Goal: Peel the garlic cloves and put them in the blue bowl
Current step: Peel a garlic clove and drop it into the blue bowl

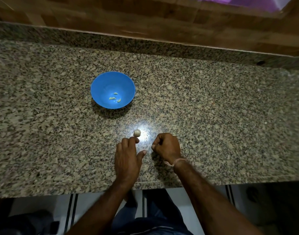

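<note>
A blue bowl stands on the granite counter, left of centre, with three peeled garlic cloves lying in its bottom. A small white garlic bulb sits on the counter nearer to me, just beyond my left hand. That hand lies on the counter with its fingertips curled close to the bulb and its thumb stretched to the right; it holds nothing. My right hand is curled into a loose fist beside it, right of the bulb. I cannot see whether anything sits inside the fist.
The speckled granite counter runs left to right, with a raised granite lip and a wooden wall behind it. Its front edge is just below my wrists. Tiled floor and my legs show beneath.
</note>
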`<state>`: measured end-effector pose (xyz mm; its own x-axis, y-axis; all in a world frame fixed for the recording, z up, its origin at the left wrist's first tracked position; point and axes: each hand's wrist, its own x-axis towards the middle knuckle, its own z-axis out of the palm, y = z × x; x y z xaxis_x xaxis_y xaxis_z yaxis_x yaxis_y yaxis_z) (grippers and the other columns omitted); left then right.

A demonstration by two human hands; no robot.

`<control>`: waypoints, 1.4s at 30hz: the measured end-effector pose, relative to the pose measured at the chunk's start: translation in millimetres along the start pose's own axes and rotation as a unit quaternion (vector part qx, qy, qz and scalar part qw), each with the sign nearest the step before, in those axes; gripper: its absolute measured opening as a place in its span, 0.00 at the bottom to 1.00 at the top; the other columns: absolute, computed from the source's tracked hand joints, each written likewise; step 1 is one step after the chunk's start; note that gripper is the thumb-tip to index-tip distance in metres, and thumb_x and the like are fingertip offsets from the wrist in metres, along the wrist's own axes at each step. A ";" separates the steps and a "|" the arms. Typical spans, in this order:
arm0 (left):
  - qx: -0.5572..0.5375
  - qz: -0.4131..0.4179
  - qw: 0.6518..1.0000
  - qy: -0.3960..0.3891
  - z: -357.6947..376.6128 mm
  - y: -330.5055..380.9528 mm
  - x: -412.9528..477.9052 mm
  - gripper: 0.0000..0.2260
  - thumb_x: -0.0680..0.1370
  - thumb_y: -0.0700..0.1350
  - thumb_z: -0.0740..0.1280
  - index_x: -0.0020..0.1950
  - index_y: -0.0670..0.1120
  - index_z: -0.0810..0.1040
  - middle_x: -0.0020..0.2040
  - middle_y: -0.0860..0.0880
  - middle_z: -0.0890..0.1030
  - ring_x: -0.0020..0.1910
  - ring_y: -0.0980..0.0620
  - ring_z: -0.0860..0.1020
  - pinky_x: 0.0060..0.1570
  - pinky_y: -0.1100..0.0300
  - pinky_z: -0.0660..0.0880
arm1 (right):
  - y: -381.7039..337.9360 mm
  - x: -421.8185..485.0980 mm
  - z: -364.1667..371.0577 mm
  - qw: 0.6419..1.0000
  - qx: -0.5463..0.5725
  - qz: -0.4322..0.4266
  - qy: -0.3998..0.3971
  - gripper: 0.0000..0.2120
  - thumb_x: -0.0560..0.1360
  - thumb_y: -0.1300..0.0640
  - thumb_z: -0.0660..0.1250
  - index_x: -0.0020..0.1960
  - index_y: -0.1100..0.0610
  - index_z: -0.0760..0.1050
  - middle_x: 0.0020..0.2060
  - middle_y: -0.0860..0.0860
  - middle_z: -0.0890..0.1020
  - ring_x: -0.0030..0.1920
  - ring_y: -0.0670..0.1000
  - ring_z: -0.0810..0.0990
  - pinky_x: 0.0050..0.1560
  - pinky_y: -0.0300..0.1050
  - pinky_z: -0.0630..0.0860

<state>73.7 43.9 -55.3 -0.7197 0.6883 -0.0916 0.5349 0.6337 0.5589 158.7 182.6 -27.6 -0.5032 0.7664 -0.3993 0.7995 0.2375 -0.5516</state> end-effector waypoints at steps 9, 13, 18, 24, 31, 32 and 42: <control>-0.204 -0.050 0.976 -0.062 -10.4 2.8 9.1 0.01 0.80 0.50 0.70 0.50 0.57 0.80 0.45 0.59 0.82 0.47 0.57 0.79 0.44 0.51 0.79 | 2.2 -22.8 4.9 0.919 0.373 0.088 -0.096 0.02 0.76 0.67 0.74 0.47 0.66 0.85 0.38 0.58 0.86 0.38 0.54 0.84 0.47 0.50 0.83; -0.317 -0.128 0.936 -0.084 -21.7 10.4 9.5 0.08 0.81 0.48 0.70 0.43 0.51 0.83 0.37 0.53 0.85 0.38 0.55 0.83 0.41 0.53 0.80 | -1.2 -33.1 18.9 0.805 0.550 0.169 -0.147 0.04 0.79 0.69 0.69 0.52 0.68 0.82 0.39 0.60 0.83 0.37 0.51 0.83 0.45 0.46 0.84; -0.313 -0.132 0.937 -0.080 -29.0 20.6 13.0 0.09 0.81 0.48 0.70 0.42 0.50 0.81 0.36 0.54 0.84 0.37 0.57 0.82 0.40 0.59 0.78 | -6.7 -34.1 13.5 0.842 0.515 0.104 -0.120 0.05 0.80 0.63 0.71 0.46 0.62 0.81 0.35 0.58 0.81 0.34 0.51 0.78 0.38 0.44 0.77; -0.288 -0.109 0.948 -0.082 -32.6 23.7 23.3 0.08 0.81 0.46 0.70 0.42 0.50 0.80 0.39 0.54 0.84 0.40 0.58 0.81 0.42 0.62 0.76 | -11.8 -29.0 9.0 0.865 0.470 0.085 -0.157 0.17 0.84 0.56 0.67 0.35 0.51 0.77 0.30 0.51 0.74 0.31 0.48 0.70 0.34 0.44 0.65; -0.437 -0.231 0.848 -0.194 -35.5 29.3 30.5 0.12 0.82 0.42 0.63 0.40 0.50 0.76 0.45 0.40 0.80 0.38 0.50 0.79 0.33 0.58 0.71 | -7.5 -20.3 12.3 0.937 0.330 -0.094 -0.067 0.11 0.81 0.51 0.65 0.44 0.56 0.77 0.36 0.53 0.79 0.39 0.51 0.76 0.42 0.50 0.72; -0.436 -0.251 0.837 -0.213 -38.3 30.1 30.5 0.14 0.83 0.41 0.61 0.38 0.52 0.75 0.39 0.42 0.76 0.31 0.51 0.74 0.28 0.60 0.61 | -6.0 -19.1 12.3 0.946 0.299 -0.116 -0.045 0.11 0.82 0.52 0.65 0.44 0.56 0.76 0.36 0.53 0.79 0.38 0.51 0.75 0.40 0.51 0.72; -0.419 -0.236 0.848 -0.224 -36.1 36.4 30.9 0.10 0.85 0.45 0.58 0.47 0.45 0.73 0.38 0.42 0.77 0.31 0.46 0.75 0.31 0.55 0.72 | -10.8 -21.3 12.3 0.948 0.308 -0.062 -0.058 0.14 0.85 0.58 0.63 0.40 0.57 0.73 0.32 0.48 0.76 0.35 0.47 0.73 0.36 0.43 0.68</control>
<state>55.0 75.5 -8.0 -0.4260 0.6116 -0.6666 -0.4024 0.5318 0.7451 156.8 156.4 -22.1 -0.6424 0.6761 -0.3608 0.4065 -0.0985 -0.9083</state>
